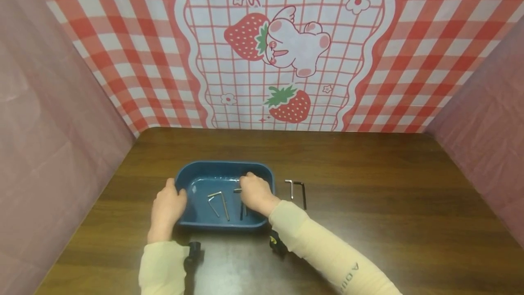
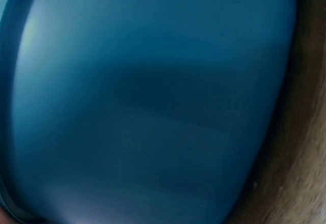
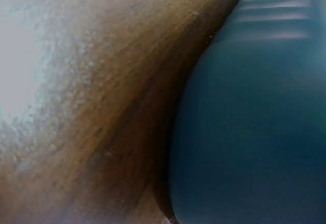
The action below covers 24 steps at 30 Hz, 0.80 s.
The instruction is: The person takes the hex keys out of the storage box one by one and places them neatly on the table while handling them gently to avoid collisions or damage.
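Note:
A blue tray [image 1: 224,226] stands on the table, and its wall [image 2: 153,132] fills most of the left wrist view. My left hand [image 1: 167,206] holds the tray's left side, thumb at the rim and fingers along the outside. My right hand [image 1: 257,194] reaches over the tray's right part with bent fingers pointing down among hex keys. Below it shows a black hex key [image 1: 241,212]; whether the fingers pinch one is hidden. Left of that lie a larger hex key [image 1: 224,205] and a thin silver hex key [image 1: 213,206].
On the table right of the tray lie a short silver hex key [image 1: 292,189] and a longer black hex key [image 1: 304,195]. The brown wooden table [image 1: 368,222] ends at a checked strawberry cloth [image 1: 286,104] behind. Pink cloths [image 1: 49,104] hang at both sides.

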Each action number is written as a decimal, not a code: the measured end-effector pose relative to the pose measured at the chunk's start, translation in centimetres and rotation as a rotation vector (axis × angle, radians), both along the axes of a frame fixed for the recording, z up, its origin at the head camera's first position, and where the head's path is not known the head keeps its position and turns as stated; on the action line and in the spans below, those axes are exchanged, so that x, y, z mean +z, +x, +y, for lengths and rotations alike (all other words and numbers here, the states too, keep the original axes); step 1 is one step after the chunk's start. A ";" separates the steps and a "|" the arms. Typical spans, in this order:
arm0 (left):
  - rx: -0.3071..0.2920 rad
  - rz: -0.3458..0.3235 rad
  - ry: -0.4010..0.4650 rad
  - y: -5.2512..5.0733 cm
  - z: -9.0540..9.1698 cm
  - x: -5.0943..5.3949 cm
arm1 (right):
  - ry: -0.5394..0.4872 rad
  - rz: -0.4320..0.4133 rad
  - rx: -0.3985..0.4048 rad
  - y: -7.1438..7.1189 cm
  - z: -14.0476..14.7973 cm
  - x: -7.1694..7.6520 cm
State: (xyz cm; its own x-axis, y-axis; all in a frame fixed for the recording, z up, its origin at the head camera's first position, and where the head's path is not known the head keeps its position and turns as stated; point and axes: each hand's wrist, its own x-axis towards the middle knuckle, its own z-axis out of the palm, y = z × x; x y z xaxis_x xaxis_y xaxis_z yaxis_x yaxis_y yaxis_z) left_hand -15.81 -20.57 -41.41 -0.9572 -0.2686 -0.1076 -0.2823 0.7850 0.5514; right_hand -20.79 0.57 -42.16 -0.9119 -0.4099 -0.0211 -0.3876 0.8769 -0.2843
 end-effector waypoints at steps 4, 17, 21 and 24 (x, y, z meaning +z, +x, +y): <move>-0.001 -0.003 0.005 -0.1 0.1 0.1 | -0.005 0.017 -0.003 -0.1 0.1 -0.1; -0.006 -0.010 0.000 0.0 0.0 -0.1 | -0.006 -0.003 -0.022 0.2 -0.2 -0.2; -0.002 -0.016 0.001 0.1 0.0 0.0 | -0.010 -0.010 -0.019 0.1 -0.2 -0.3; -0.004 -0.018 -0.001 -0.1 0.1 -0.1 | -0.015 -0.021 -0.029 0.0 -0.2 -0.4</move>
